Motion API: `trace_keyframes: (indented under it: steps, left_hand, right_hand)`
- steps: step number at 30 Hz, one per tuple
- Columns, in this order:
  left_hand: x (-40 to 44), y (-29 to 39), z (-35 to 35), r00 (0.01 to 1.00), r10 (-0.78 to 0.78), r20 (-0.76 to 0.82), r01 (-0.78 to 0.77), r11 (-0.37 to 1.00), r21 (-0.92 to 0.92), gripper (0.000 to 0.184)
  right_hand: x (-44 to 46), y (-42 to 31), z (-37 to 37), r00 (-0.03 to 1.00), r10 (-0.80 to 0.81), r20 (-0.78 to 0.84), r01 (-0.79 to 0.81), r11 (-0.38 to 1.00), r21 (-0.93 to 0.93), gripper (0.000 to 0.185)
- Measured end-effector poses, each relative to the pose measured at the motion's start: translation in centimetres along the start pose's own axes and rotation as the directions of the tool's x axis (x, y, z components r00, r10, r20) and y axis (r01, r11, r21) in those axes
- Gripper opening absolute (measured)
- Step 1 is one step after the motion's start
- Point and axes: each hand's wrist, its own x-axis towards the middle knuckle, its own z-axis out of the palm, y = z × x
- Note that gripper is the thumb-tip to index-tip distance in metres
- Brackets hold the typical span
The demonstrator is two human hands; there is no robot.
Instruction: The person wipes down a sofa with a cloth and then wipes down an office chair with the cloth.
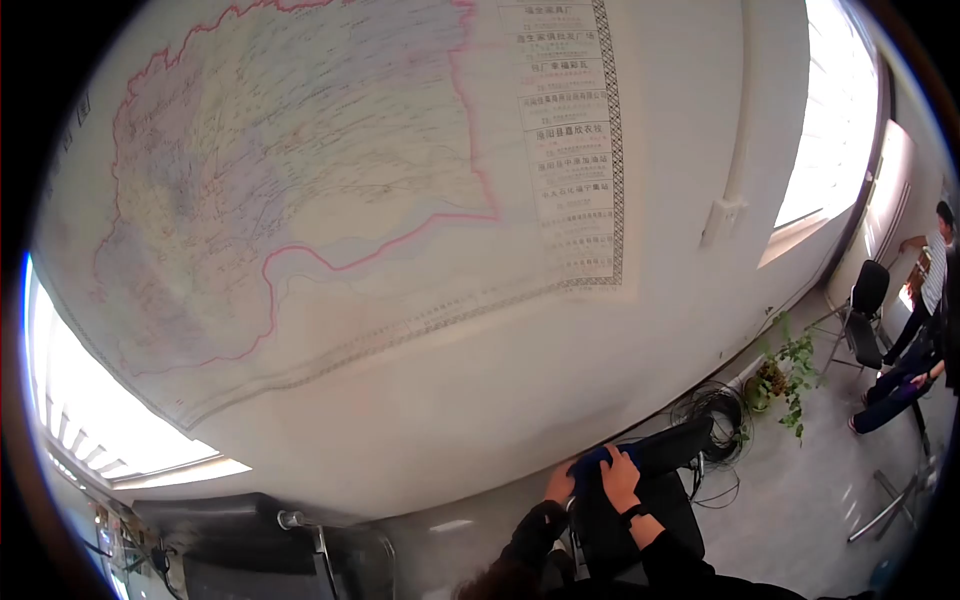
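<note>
Both hands are low in the view, at a black chair [640, 525] beside the wall. My left hand [560, 484] is at the left end of a dark blue cloth [592, 466], its fingers mostly hidden against it. My right hand [620, 476], with a black band on the wrist, lies on the same cloth with its fingers bent over it. The cloth lies by the chair's backrest [675, 447]. Whether either hand grips the cloth is too small to tell.
A large map [330, 180] covers the wall. Black cables [715, 410] and a potted plant [760, 392] stand right of the chair. Another black chair [866, 310] and people [935, 270] are at far right. A black seat [240, 540] is at lower left.
</note>
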Motion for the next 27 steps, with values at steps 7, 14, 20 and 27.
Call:
trace_keyframes:
  steps: [7, 14, 20, 27]
  left_hand:
    - [-0.2, 7.7, -3.4, 0.985, 0.089, -0.147, -0.062, 0.982, 0.181, 0.036]
    - [4.7, 19.4, 1.1, 0.795, 0.606, 0.030, -0.537, 0.681, 0.498, 0.034]
    - [3.5, 14.2, 8.2, 0.941, 0.329, 0.074, -0.336, 0.888, 0.313, 0.028]
    - [5.2, 13.1, 6.5, 0.950, 0.167, 0.263, -0.235, 0.938, 0.253, 0.031]
  right_hand:
    - [0.6, 2.2, -1.3, 1.000, 0.020, -0.021, -0.015, 0.972, 0.236, 0.042]
    - [5.1, 6.1, -5.8, 0.901, 0.137, -0.411, -0.016, 0.959, 0.284, 0.041]
    - [6.9, 9.2, -2.2, 0.985, 0.148, -0.092, -0.142, 0.988, 0.063, 0.040]
    - [7.1, 9.1, -2.4, 0.990, 0.130, -0.051, -0.128, 0.991, 0.036, 0.034]
